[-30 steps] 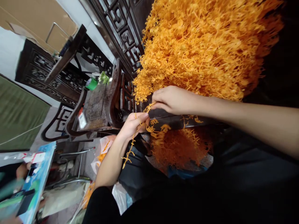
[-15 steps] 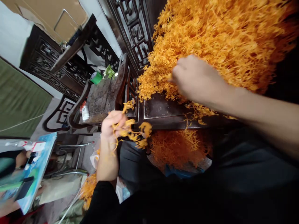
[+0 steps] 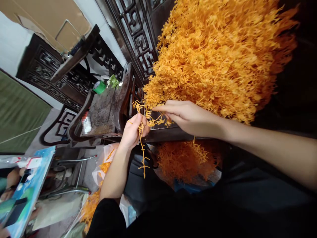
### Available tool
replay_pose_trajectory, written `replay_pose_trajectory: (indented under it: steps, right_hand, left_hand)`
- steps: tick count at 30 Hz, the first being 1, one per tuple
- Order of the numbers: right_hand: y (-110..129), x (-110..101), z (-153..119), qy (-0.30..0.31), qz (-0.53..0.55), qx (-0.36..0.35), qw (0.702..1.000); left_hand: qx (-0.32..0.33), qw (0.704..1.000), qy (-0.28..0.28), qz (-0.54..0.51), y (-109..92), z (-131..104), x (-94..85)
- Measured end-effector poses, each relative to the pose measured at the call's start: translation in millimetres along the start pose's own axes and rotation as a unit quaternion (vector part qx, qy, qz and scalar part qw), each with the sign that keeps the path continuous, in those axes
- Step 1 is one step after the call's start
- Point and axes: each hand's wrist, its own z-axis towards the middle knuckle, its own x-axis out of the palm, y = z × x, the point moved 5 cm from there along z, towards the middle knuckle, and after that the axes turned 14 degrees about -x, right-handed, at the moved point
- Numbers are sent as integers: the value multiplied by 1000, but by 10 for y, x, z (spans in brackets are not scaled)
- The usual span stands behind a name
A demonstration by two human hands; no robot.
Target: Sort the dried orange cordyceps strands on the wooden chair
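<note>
L hand point(image 3: 135, 130) pinched shut on orange sprigs point(image 3: 143, 148); R hand point(image 3: 184, 114) hold unclear; below-left of grip, plastic bag point(image 3: 96, 177) w/ orange pcs point(image 3: 105, 167).

White wall point(image 3: 12, 44) noted at upper left, bordered by a green cloth point(image 3: 19, 114). A dark wooden chair point(image 3: 102, 112) is flanked by a carved lattice panel point(image 3: 138, 38). Grey floor point(image 3: 88, 170) is crossed by metal tubing point(image 3: 74, 161) near a blue table point(image 3: 47, 152). Far right sunk in shadow.

Left grip point(image 3: 135, 131) curled, thumb point(image 3: 139, 119) uppermost; right grip point(image 3: 183, 115) back-up just beside it, fingers point(image 3: 163, 107) outstretched, both forearms point(image 3: 262, 138) bare.
</note>
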Motion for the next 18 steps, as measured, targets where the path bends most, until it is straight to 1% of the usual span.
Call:
replay_pose_trajectory:
  steps: [3, 5, 7, 10, 12, 15, 16, 18]
  right_hand:
    - [-2, 73, -28, 22, -22, -39, 999]
    - [-21, 131, -41, 44, -21, -42, 998]
    - [-34, 167, -40, 48, -20, -38, 998]
    - [-48, 182, -14, 25, -10, -29, 999]
    - [-77, 153, 5, -13, -9, -7, 1000]
    - [-126, 79, 18, -67, -34, 26, 997]
    - [-143, 63, 19, -72, -43, 34, 996]
    - [-180, 71, 21, -50, -35, 44, 997]
  left_hand:
    - [-13, 1000, 2, 7, 66, 20, 62]
    - [-23, 1000, 0, 16, 107, 45, 108]
    - [-29, 999, -10, 30, 135, 68, 145]
    - [-15, 999, -14, 49, 135, 82, 205]
    - [0, 999, 1, 46, 117, 74, 261]
    - [26, 999, 29, 15, 82, 49, 336]
    - [32, 999, 34, 7, 74, 43, 352]
    - [35, 999, 42, 6, 74, 39, 370]
